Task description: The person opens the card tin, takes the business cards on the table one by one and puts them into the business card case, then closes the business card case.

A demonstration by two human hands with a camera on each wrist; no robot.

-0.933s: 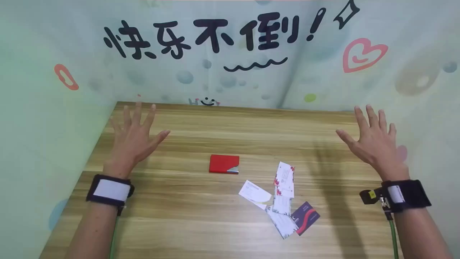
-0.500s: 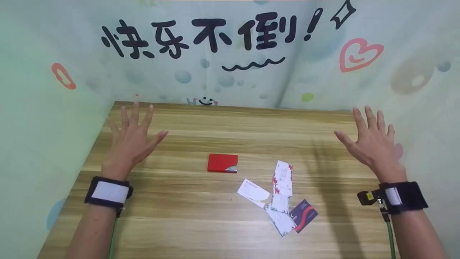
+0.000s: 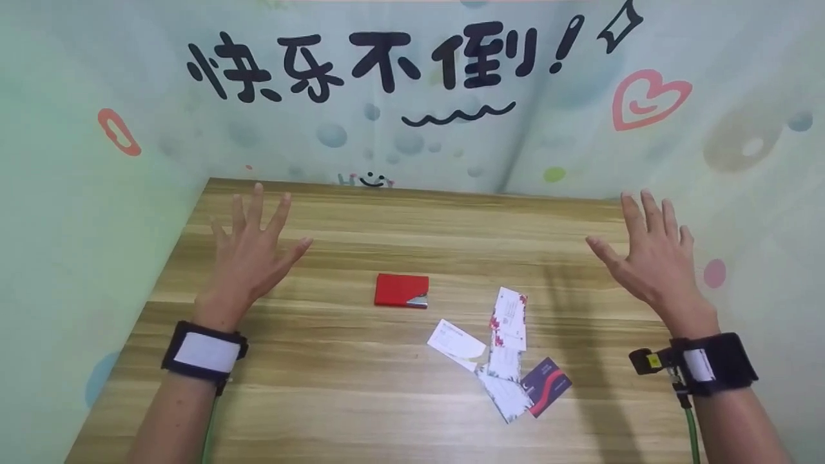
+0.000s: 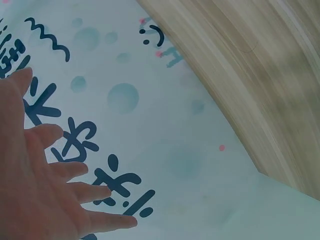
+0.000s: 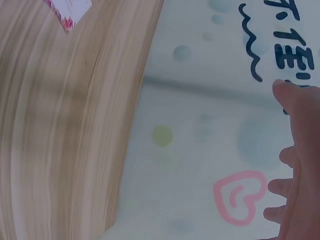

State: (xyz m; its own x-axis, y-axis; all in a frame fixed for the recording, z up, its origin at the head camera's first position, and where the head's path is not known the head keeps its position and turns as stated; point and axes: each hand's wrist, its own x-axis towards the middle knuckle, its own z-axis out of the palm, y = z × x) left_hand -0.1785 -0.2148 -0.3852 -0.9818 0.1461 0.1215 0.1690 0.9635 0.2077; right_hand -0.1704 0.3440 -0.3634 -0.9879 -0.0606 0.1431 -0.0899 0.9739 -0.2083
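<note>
Here we log left hand (image 3: 249, 258) and right hand (image 3: 659, 264) aloft, fingers (image 3: 255, 209) spread apart, holding nothing, probably set wide to leave the case (image 3: 401, 290) unobstructed. It lies on the tabletop (image 3: 322, 412) between them; nearer us, rightward, cards (image 3: 508, 319) overlap, perhaps so each shows.

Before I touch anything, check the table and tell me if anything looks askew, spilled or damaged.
The business cards look askew: they lie spread at differing angles, some overlapping, with the red-striped dark card slanting at the right. The red card case lies nearly straight on the table. I see no spill or clear damage.
</note>
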